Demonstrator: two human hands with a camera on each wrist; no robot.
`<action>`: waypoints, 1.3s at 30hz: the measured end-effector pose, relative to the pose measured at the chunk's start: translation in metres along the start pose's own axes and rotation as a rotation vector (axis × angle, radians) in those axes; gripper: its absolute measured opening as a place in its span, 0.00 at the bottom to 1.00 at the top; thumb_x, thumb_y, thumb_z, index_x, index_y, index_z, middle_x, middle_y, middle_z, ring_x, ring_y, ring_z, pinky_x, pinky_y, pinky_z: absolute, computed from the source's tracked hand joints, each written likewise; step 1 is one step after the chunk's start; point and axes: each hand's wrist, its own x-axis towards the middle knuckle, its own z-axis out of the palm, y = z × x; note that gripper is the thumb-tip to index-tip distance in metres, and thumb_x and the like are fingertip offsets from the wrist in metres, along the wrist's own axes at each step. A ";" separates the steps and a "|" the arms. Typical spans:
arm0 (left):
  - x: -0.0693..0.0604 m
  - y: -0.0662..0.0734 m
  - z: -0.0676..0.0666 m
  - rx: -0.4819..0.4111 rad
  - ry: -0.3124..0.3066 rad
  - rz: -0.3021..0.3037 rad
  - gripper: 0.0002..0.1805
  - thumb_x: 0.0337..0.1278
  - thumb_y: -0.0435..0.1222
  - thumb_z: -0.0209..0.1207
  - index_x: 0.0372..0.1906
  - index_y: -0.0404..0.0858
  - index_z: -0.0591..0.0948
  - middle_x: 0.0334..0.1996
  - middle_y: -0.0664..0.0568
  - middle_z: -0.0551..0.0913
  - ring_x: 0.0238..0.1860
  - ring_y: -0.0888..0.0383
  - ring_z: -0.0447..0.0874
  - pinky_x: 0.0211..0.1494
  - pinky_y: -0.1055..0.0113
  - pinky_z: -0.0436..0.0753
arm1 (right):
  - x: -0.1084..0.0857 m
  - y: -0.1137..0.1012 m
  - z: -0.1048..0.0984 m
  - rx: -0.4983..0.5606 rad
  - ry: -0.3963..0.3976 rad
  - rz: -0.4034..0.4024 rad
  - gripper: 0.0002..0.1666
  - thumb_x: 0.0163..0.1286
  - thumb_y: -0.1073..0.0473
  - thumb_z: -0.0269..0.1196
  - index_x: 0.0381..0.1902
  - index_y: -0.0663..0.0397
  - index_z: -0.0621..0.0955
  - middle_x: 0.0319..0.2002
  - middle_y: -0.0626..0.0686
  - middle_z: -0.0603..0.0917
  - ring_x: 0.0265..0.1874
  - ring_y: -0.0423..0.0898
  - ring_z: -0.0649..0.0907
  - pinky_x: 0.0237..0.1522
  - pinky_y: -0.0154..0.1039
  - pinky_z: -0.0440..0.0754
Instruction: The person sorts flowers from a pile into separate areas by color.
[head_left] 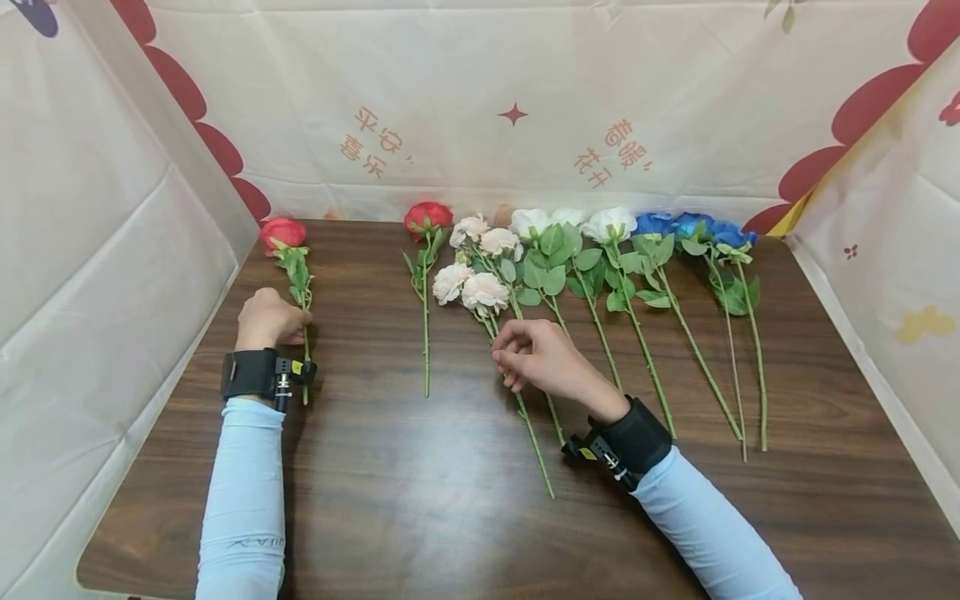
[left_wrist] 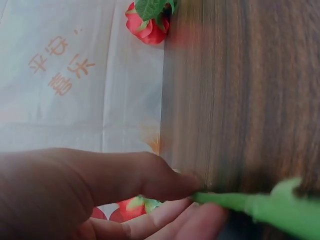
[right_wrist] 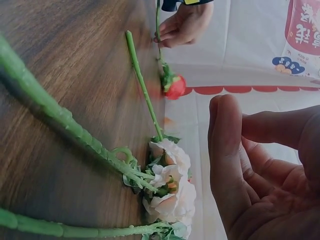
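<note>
At the table's left side my left hand (head_left: 267, 320) pinches the green stem of a red rose (head_left: 283, 233), whose bloom points to the far edge. The left wrist view shows that stem (left_wrist: 275, 210) between thumb and fingertips. My right hand (head_left: 546, 357) is over the stems of the pale pink flowers (head_left: 484, 292). Its fingers are loosely bent, with thumb and index finger together and nothing between them in the right wrist view. Below that hand lie thick green stems (right_wrist: 60, 117). Another red rose (head_left: 427, 218) lies between the two hands, touched by neither.
White roses (head_left: 609, 225) and blue roses (head_left: 692, 225) lie in a row on the right half of the brown wooden table (head_left: 360, 467), blooms toward the back. A pale printed cloth (head_left: 450, 83) rises behind the table and along both sides.
</note>
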 end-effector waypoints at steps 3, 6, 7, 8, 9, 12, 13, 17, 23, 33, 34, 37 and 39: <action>0.000 0.000 0.000 0.004 -0.013 0.033 0.18 0.59 0.39 0.65 0.39 0.23 0.84 0.12 0.53 0.85 0.29 0.49 0.91 0.65 0.40 0.77 | -0.001 0.001 -0.001 0.001 0.000 0.001 0.07 0.75 0.67 0.60 0.43 0.69 0.81 0.33 0.73 0.85 0.21 0.49 0.87 0.32 0.60 0.89; -0.003 0.002 -0.002 -0.025 -0.028 0.059 0.14 0.58 0.36 0.65 0.37 0.26 0.86 0.13 0.53 0.86 0.25 0.54 0.91 0.63 0.42 0.79 | -0.001 0.002 -0.001 -0.003 0.006 0.003 0.06 0.75 0.67 0.61 0.43 0.68 0.81 0.33 0.73 0.86 0.21 0.48 0.87 0.32 0.60 0.89; -0.004 0.003 -0.003 -0.036 -0.030 0.066 0.13 0.59 0.36 0.64 0.37 0.26 0.87 0.13 0.53 0.86 0.22 0.58 0.90 0.63 0.42 0.79 | -0.001 0.003 -0.001 -0.004 0.007 0.006 0.06 0.74 0.67 0.61 0.43 0.67 0.81 0.33 0.73 0.86 0.21 0.48 0.87 0.32 0.60 0.89; -0.007 0.005 -0.005 -0.045 -0.031 0.074 0.13 0.59 0.35 0.63 0.38 0.26 0.88 0.14 0.53 0.86 0.21 0.60 0.89 0.62 0.43 0.79 | -0.002 0.003 -0.001 -0.007 0.009 0.007 0.06 0.74 0.67 0.61 0.43 0.67 0.81 0.32 0.72 0.86 0.21 0.48 0.87 0.32 0.59 0.89; -0.009 0.008 -0.007 -0.049 -0.027 0.085 0.13 0.60 0.35 0.63 0.39 0.27 0.88 0.14 0.53 0.87 0.20 0.61 0.89 0.60 0.44 0.80 | -0.002 0.003 -0.001 -0.010 0.010 0.009 0.05 0.74 0.67 0.61 0.43 0.67 0.81 0.32 0.72 0.86 0.21 0.48 0.87 0.32 0.59 0.89; -0.018 0.017 -0.013 -0.079 -0.002 0.122 0.14 0.63 0.36 0.61 0.43 0.27 0.89 0.20 0.50 0.90 0.23 0.59 0.90 0.57 0.45 0.82 | -0.002 0.003 -0.002 -0.011 0.007 0.010 0.06 0.75 0.67 0.61 0.44 0.68 0.81 0.33 0.72 0.86 0.21 0.48 0.87 0.32 0.59 0.89; -0.021 0.021 -0.015 -0.094 0.006 0.131 0.14 0.65 0.36 0.61 0.44 0.27 0.88 0.23 0.48 0.91 0.24 0.58 0.91 0.57 0.46 0.82 | -0.002 0.003 -0.002 -0.013 0.006 0.009 0.07 0.74 0.67 0.61 0.44 0.69 0.81 0.33 0.72 0.86 0.21 0.48 0.87 0.32 0.59 0.89; -0.035 0.040 -0.023 -0.157 0.047 0.147 0.15 0.67 0.37 0.63 0.48 0.28 0.87 0.34 0.40 0.92 0.29 0.54 0.94 0.51 0.50 0.86 | -0.002 0.004 -0.005 -0.018 0.006 0.000 0.07 0.74 0.68 0.61 0.44 0.70 0.82 0.32 0.71 0.86 0.21 0.48 0.87 0.31 0.58 0.89; -0.051 0.064 -0.024 -0.226 0.040 0.204 0.16 0.67 0.37 0.65 0.50 0.28 0.85 0.37 0.38 0.92 0.26 0.59 0.92 0.37 0.67 0.86 | -0.002 0.005 -0.006 -0.020 0.007 0.007 0.06 0.74 0.68 0.61 0.44 0.68 0.82 0.30 0.66 0.87 0.21 0.48 0.87 0.31 0.57 0.89; -0.065 0.106 0.010 -0.370 -0.169 0.354 0.14 0.70 0.35 0.63 0.52 0.28 0.83 0.45 0.32 0.89 0.36 0.45 0.94 0.41 0.60 0.91 | -0.003 0.005 -0.002 -0.040 0.028 0.015 0.07 0.74 0.67 0.61 0.44 0.69 0.82 0.31 0.68 0.87 0.21 0.48 0.87 0.30 0.56 0.90; -0.067 0.111 0.015 -0.382 -0.186 0.363 0.14 0.70 0.35 0.63 0.52 0.29 0.83 0.46 0.32 0.89 0.36 0.44 0.94 0.41 0.60 0.91 | -0.003 0.005 -0.001 -0.039 0.029 0.010 0.08 0.74 0.67 0.61 0.44 0.69 0.82 0.31 0.69 0.87 0.20 0.47 0.87 0.30 0.55 0.90; -0.074 0.124 0.030 -0.422 -0.227 0.394 0.13 0.69 0.33 0.64 0.51 0.30 0.83 0.46 0.32 0.89 0.37 0.41 0.93 0.39 0.61 0.91 | -0.001 0.004 0.004 -0.036 0.037 -0.011 0.09 0.75 0.65 0.62 0.45 0.69 0.82 0.32 0.69 0.87 0.20 0.48 0.87 0.29 0.55 0.89; -0.081 0.132 0.039 -0.454 -0.245 0.417 0.12 0.68 0.33 0.64 0.51 0.30 0.83 0.45 0.33 0.89 0.35 0.41 0.93 0.38 0.60 0.91 | -0.001 0.002 0.008 -0.032 0.048 -0.032 0.11 0.75 0.63 0.63 0.44 0.68 0.83 0.32 0.70 0.87 0.20 0.48 0.87 0.28 0.55 0.89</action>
